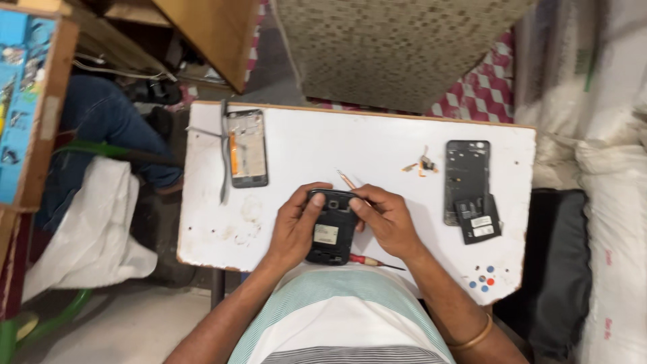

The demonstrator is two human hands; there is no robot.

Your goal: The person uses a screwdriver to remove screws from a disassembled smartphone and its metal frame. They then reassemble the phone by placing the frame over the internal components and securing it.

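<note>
A small black phone [330,232] with its back cover off lies at the near edge of the white table [377,145], a white label showing on its battery. My left hand [294,226] grips its left side, thumb near the top edge. My right hand [385,219] holds its right side, thumb pressing the top corner. A thin copper-coloured tool [346,179] sticks out above my hands; which hand holds it is unclear. A red-handled screwdriver [371,261] lies under my right wrist.
An opened phone frame [247,148] and grey tweezers [224,158] lie at the far left. A dark back panel [466,178] with a battery [479,219] is at the right, small parts [423,164] near it, coloured dots [482,280] at the near-right corner. A person's jeans-clad leg [101,128] is to the left.
</note>
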